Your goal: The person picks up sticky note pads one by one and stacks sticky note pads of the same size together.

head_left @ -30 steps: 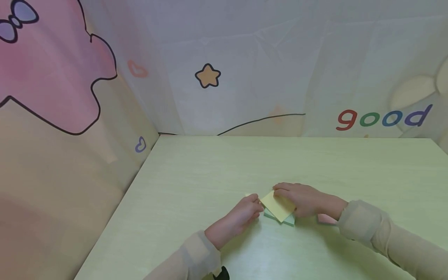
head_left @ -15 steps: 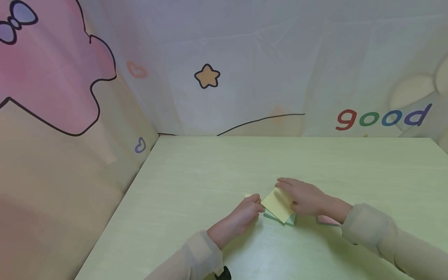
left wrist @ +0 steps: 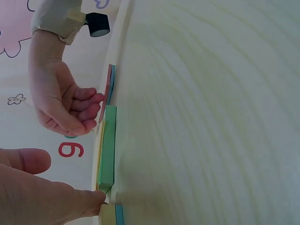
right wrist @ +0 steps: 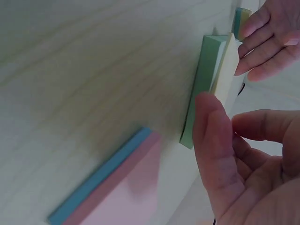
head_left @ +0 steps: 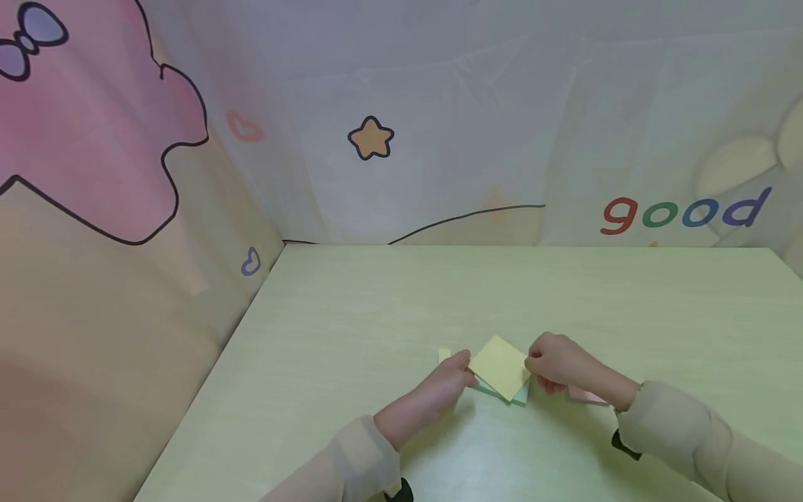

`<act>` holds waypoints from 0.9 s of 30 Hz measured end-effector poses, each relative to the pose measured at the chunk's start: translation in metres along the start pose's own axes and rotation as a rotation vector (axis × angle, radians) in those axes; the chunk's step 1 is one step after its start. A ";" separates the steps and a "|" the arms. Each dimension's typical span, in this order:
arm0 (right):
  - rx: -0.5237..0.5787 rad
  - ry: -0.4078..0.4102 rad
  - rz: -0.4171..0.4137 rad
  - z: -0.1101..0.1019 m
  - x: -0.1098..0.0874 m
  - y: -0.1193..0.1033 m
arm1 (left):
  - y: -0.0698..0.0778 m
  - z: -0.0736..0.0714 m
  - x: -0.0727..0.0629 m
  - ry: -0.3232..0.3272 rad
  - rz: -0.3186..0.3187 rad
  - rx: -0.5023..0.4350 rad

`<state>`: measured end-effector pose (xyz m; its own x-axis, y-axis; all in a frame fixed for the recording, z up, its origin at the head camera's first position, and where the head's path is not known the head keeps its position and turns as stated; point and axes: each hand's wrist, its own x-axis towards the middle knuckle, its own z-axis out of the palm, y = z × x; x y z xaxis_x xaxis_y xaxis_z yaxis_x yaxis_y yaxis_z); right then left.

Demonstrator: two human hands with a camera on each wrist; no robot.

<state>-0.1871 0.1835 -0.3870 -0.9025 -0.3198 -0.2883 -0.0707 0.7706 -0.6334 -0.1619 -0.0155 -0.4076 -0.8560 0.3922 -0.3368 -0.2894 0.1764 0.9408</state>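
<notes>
A square yellow sticky note (head_left: pixel 500 368) lies turned at an angle on top of a green sticky-note pad (head_left: pixel 521 394). At the pair's left side is my left hand (head_left: pixel 439 390), its fingers fairly straight and fingertips touching the edge. My right hand (head_left: pixel 567 362) has its fingers curled, thumb and index pinching the note's right corner; the thumb covers that corner in the right wrist view. The green pad's thick side (left wrist: pixel 108 145) shows in the left wrist view, with the yellow layer beyond it.
Under the right wrist lies a pink pad (right wrist: pixel 136 187) on a blue pad (right wrist: pixel 101 176). Beyond my left hand stands a small yellow block (head_left: pixel 444 355) with a blue layer. A printed cloth wall (head_left: pixel 426 160) borders the pale table (head_left: pixel 351 307).
My right hand has moved off the note's top and back to its right corner, the fingers now curled in. The left hand has barely shifted; more of the yellow note shows.
</notes>
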 end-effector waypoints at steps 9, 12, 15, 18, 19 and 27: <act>0.011 -0.025 0.046 0.005 0.000 0.003 | -0.001 -0.001 -0.001 -0.029 -0.002 -0.011; 0.020 -0.028 0.050 0.006 0.000 0.004 | -0.002 -0.001 -0.001 -0.028 -0.004 -0.015; 0.026 -0.032 0.051 0.006 0.000 0.006 | -0.002 -0.001 -0.002 -0.025 -0.002 -0.011; 0.032 -0.037 0.049 0.007 0.001 0.007 | -0.002 0.000 -0.004 -0.018 -0.002 -0.007; 0.034 -0.040 0.048 0.007 0.001 0.007 | -0.002 0.000 -0.004 -0.016 -0.003 -0.005; 0.088 -0.046 0.065 0.005 -0.002 0.007 | -0.003 0.001 -0.006 -0.008 -0.024 -0.015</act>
<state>-0.1837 0.1866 -0.3946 -0.8834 -0.2971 -0.3625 0.0269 0.7401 -0.6719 -0.1551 -0.0180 -0.4087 -0.8453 0.3948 -0.3600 -0.3166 0.1726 0.9327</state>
